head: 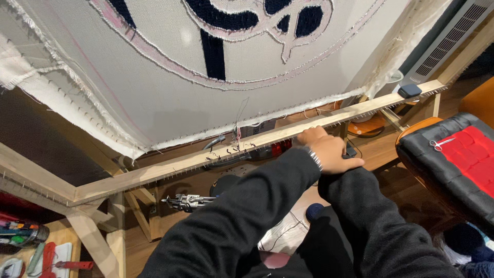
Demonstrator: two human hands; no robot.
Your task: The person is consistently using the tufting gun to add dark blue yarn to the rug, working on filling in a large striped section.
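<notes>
Resting left hand (pixel 324 149) — wooden frame (pixel 206 159)

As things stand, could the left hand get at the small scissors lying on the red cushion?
Probably yes, with a long stretch. The left hand rests by the wooden frame bar, and the scissors lie uncovered on the red cushion off to the right. Nothing stands between them.

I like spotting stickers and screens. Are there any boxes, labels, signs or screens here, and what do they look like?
No clear packages, signs or screens.
Nearest thing: a jar, bottom left on the side table, round, clear, with a multicoloured band; detail too small to tell.
The cloth on the wooden frame bears a dark blue and pink design, not a sign.
</notes>
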